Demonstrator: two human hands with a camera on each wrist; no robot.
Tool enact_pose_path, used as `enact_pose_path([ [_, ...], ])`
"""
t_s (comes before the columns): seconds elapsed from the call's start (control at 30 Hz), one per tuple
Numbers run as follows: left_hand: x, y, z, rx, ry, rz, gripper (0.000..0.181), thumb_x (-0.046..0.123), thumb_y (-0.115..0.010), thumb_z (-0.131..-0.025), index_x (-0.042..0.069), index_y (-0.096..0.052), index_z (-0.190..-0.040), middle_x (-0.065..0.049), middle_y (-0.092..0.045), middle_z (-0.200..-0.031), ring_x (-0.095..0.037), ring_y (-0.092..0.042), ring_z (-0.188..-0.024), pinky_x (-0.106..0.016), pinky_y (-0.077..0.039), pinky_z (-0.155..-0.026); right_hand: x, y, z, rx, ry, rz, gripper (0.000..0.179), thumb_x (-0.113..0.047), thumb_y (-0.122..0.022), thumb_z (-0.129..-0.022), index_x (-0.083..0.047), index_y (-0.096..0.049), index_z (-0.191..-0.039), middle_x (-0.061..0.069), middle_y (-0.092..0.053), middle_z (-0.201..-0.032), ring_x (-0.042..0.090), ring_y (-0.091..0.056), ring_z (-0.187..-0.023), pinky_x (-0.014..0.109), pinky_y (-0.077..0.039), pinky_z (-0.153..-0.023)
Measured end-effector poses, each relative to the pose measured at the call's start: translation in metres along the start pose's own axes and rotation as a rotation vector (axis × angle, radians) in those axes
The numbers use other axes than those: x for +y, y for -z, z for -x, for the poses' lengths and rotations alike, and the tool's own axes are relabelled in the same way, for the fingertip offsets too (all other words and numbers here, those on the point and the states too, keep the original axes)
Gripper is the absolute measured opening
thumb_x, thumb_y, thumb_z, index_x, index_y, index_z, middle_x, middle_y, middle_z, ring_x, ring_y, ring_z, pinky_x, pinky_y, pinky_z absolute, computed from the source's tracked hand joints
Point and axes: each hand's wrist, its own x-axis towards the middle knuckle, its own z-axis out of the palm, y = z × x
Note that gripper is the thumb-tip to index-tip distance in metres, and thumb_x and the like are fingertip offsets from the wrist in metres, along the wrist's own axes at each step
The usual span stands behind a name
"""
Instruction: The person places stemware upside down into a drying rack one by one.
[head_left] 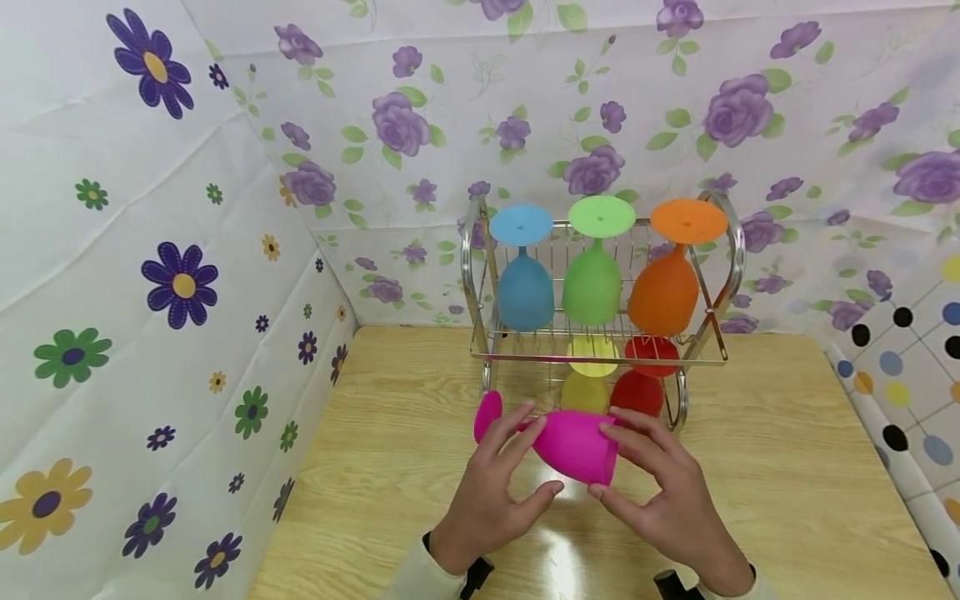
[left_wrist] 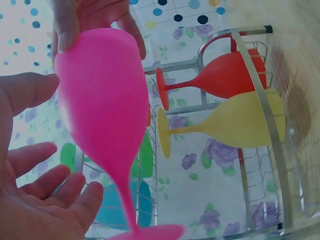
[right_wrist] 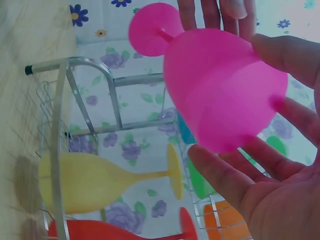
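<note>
A pink plastic wine glass (head_left: 576,446) is held on its side in front of a two-tier dish rack. My right hand (head_left: 667,492) grips the bowl at its rim, with thumb and fingers spread around it, as the right wrist view also shows around the pink bowl (right_wrist: 220,90). Beside the stem and lower bowl is my left hand (head_left: 498,492), its fingers loosely extended. In the left wrist view the left thumb comes right up to the bowl's side, while the other fingers of that hand (left_wrist: 45,195) stand apart from the glass.
The metal rack (head_left: 600,360) stands against the flowered cloth. Upside down on its upper tier are blue (head_left: 525,292), green (head_left: 592,287) and orange (head_left: 664,292) glasses. Yellow (head_left: 585,392) and red (head_left: 637,393) ones are below. A wooden table (head_left: 397,417) lies underneath.
</note>
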Motion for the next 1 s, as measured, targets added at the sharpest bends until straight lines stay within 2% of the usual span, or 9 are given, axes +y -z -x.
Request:
enact_pose_path([
  [0.13, 0.003, -0.004, 0.006, 0.102, 0.046, 0.111, 0.072, 0.022, -0.085, -0.091, 0.001, -0.054, -0.153, -0.017, -0.048, -0.159, -0.035, -0.058, -0.139, -0.043, -0.061, -0.104, 0.005, -0.005, 0.001, 0.03, -0.038, -0.137, 0.081, 0.012, -0.094, -0.065, -0.003, -0.065, -0.139, 0.022, -0.056, -0.145, 0.009, -0.061, -0.132, 0.023, -0.062, -0.09],
  [0.27, 0.005, -0.01, 0.012, 0.203, 0.093, 0.155, 0.068, 0.022, -0.082, -0.094, 0.001, -0.054, -0.152, -0.018, -0.052, -0.156, -0.034, -0.056, -0.142, -0.045, -0.057, -0.11, 0.009, -0.011, 0.002, 0.076, -0.066, -0.284, 0.079, 0.023, -0.086, -0.068, 0.007, -0.06, -0.14, 0.029, -0.051, -0.145, 0.014, -0.06, -0.134, 0.026, -0.062, -0.091],
  [0.33, 0.007, -0.014, 0.015, 0.258, 0.138, 0.229, 0.064, 0.014, -0.081, -0.093, 0.001, -0.055, -0.151, -0.02, -0.054, -0.153, -0.031, -0.056, -0.142, -0.043, -0.056, -0.112, 0.01, -0.014, 0.002, 0.101, -0.077, -0.369, 0.078, 0.027, -0.082, -0.069, 0.012, -0.056, -0.141, 0.029, -0.05, -0.146, 0.017, -0.061, -0.133, 0.028, -0.063, -0.091],
  [0.53, 0.012, -0.027, 0.023, 0.397, 0.32, 0.652, 0.056, -0.012, -0.066, -0.095, -0.007, -0.051, -0.149, -0.032, -0.052, -0.146, -0.026, -0.056, -0.141, -0.038, -0.053, -0.113, 0.009, -0.022, 0.003, 0.141, -0.08, -0.589, 0.075, 0.034, -0.071, -0.074, 0.019, -0.046, -0.143, 0.028, -0.046, -0.15, 0.025, -0.06, -0.134, 0.034, -0.064, -0.09],
  [0.67, 0.013, -0.033, 0.021, 0.399, 0.474, 0.903, 0.055, -0.008, -0.063, -0.099, -0.006, -0.046, -0.151, -0.023, -0.055, -0.148, -0.023, -0.06, -0.136, -0.034, -0.056, -0.11, 0.004, -0.029, 0.005, 0.144, -0.083, -0.685, 0.074, 0.035, -0.068, -0.077, 0.021, -0.04, -0.144, 0.026, -0.046, -0.151, 0.025, -0.06, -0.135, 0.038, -0.065, -0.09],
  [0.73, 0.012, -0.035, 0.02, 0.385, 0.511, 1.011, 0.056, -0.006, -0.062, -0.099, -0.005, -0.043, -0.153, -0.017, -0.056, -0.149, -0.022, -0.06, -0.134, -0.032, -0.057, -0.108, 0.001, -0.033, 0.006, 0.149, -0.086, -0.727, 0.073, 0.034, -0.067, -0.078, 0.022, -0.039, -0.144, 0.026, -0.047, -0.149, 0.025, -0.06, -0.134, 0.039, -0.065, -0.089],
  [0.8, 0.011, -0.036, 0.017, 0.369, 0.514, 1.117, 0.057, -0.005, -0.061, -0.101, -0.004, -0.041, -0.154, -0.013, -0.056, -0.148, -0.021, -0.06, -0.133, -0.032, -0.058, -0.107, -0.002, -0.037, 0.006, 0.155, -0.092, -0.76, 0.072, 0.034, -0.066, -0.079, 0.022, -0.038, -0.144, 0.023, -0.049, -0.149, 0.025, -0.06, -0.133, 0.039, -0.065, -0.09],
  [0.93, 0.007, -0.036, 0.013, 0.35, 0.442, 1.301, 0.058, -0.006, -0.057, -0.103, -0.001, -0.036, -0.157, -0.012, -0.054, -0.149, -0.023, -0.059, -0.135, -0.037, -0.058, -0.109, -0.006, -0.041, 0.005, 0.16, -0.131, -0.822, 0.071, 0.033, -0.064, -0.081, 0.022, -0.036, -0.145, 0.02, -0.051, -0.147, 0.024, -0.06, -0.132, 0.04, -0.064, -0.092],
  [1.0, 0.006, -0.036, 0.012, 0.341, 0.4, 1.344, 0.059, -0.006, -0.055, -0.103, -0.001, -0.034, -0.159, -0.012, -0.053, -0.149, -0.024, -0.059, -0.135, -0.037, -0.057, -0.109, -0.008, -0.041, 0.005, 0.159, -0.169, -0.842, 0.071, 0.033, -0.063, -0.081, 0.02, -0.036, -0.146, 0.016, -0.052, -0.147, 0.022, -0.06, -0.132, 0.041, -0.064, -0.092],
])
